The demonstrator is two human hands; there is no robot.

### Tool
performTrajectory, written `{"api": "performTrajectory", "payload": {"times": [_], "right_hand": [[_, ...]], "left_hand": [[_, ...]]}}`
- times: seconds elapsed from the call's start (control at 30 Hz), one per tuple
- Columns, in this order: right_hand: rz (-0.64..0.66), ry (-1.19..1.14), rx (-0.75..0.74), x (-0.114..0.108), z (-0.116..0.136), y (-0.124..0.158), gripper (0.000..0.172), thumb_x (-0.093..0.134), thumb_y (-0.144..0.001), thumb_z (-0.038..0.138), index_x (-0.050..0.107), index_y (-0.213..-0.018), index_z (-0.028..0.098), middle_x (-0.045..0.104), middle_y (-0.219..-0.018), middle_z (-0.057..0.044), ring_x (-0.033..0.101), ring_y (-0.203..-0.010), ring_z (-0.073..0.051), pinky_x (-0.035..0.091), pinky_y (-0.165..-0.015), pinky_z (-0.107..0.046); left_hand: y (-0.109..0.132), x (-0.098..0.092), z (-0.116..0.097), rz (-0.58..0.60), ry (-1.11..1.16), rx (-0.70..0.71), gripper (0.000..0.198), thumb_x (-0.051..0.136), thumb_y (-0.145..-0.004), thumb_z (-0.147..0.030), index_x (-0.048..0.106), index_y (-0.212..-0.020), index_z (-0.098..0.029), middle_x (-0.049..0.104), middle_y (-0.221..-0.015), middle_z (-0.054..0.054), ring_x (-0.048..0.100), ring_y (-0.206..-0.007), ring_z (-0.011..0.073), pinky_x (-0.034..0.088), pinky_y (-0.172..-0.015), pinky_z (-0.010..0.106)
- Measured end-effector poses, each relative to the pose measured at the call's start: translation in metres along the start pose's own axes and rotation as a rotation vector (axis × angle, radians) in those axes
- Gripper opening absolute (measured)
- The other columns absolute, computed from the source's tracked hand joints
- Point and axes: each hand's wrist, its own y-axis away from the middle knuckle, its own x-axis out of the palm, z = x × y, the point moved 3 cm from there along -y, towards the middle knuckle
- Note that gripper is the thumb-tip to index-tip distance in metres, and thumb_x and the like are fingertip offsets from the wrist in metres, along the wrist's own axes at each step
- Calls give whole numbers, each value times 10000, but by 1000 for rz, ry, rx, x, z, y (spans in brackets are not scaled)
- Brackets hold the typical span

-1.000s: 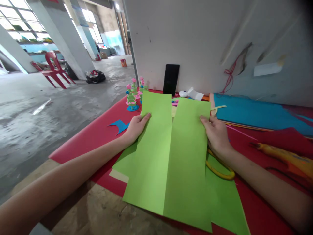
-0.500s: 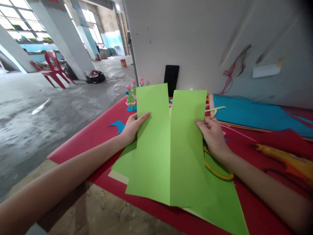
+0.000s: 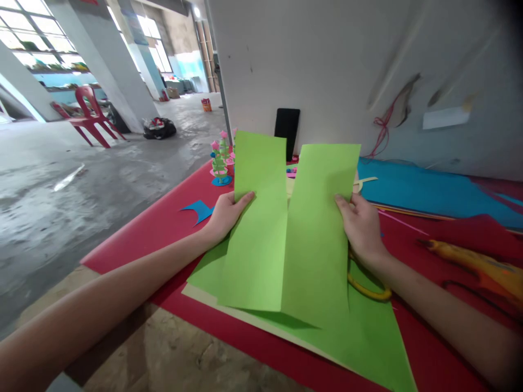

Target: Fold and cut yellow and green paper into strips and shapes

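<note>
Left hand (image 3: 226, 216): pinched closed, gripping the slit, bright-green rectangular paper (image 3: 261, 228), left edge;
Right hand (image 3: 362, 222): pinched too, right edge;
Yellow curved loop handle (image 3: 370, 294): just below right hand

Windows (image 3: 41, 24) far L of green paper (image 3: 259, 234) overexp.; soft shadow under it; pic corner upper R of it v. dark.

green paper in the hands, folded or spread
Spread open: the green paper shows two wide areas side by side, its outer edges gripped by left hand and right hand.
</note>
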Motion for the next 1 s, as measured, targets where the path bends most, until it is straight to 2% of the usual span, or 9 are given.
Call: {"api": "performTrajectory", "payload": {"times": [0.17, 0.3, 0.43, 0.6, 0.77, 0.9, 1.0], "right_hand": [[13, -36, 48, -1, -3, -1, 253, 511, -761, 452, 573, -753, 207, 569, -643, -13, 533, -587, -169, 413, -510, -284], [131, -88, 123, 6, -3, -1, 315, 455, -779, 484, 601, -769, 205, 566, -597, 4, 499, -465, -136, 402, -433, -267], [236, -75, 168, 12, 0, 3, 219, 547, -729, 394, 621, -787, 196, 624, -667, -15, 559, -517, -145, 463, -486, -273], [175, 49, 142, 8, 3, 1, 241, 520, -749, 365, 611, -876, 181, 654, -766, -58, 606, -635, -186, 475, -569, -305], [127, 221, 119, 2, 2, -8, 239, 520, -761, 345, 607, -874, 152, 647, -783, -85, 602, -666, -210, 443, -575, -314], [175, 306, 146, 0, -4, -15, 208, 502, -802, 310, 606, -840, 134, 636, -832, -72, 592, -717, -172, 454, -622, -301], [260, 345, 183, 1, -9, -17, 208, 506, -824, 311, 590, -861, 125, 616, -840, -31, 581, -728, -128, 477, -658, -307]], "left_hand": [[-1, -1, 0, -30, 36, 21, 354, 611, -673, -467, 651, -815, -145, 697, -777, 29, 633, -614, 159, 508, -534, 246], [-1, -2, 1, -45, 57, 24, 350, 624, -664, -466, 655, -799, -145, 696, -794, 34, 634, -632, 158, 507, -545, 239], [-3, -2, 2, -36, 102, -4, 359, 631, -664, -464, 649, -824, -143, 695, -812, 54, 641, -637, 173, 517, -557, 259], [-6, -6, -4, 13, 195, -61, 431, 562, -715, -489, 608, -963, -139, 691, -823, 93, 651, -636, 193, 538, -595, 300], [3, -1, -11, 170, 213, -72, 422, 579, -706, -415, 570, -1058, -181, 685, -882, 73, 656, -678, 196, 539, -624, 302], [13, 6, -10, 198, 85, -73, 338, 646, -660, -362, 615, -943, -178, 688, -809, 41, 648, -649, 187, 524, -590, 284], [12, 7, -6, 149, -33, -69, 302, 674, -620, -392, 633, -787, -143, 672, -676, 30, 620, -557, 177, 477, -485, 245]]}}
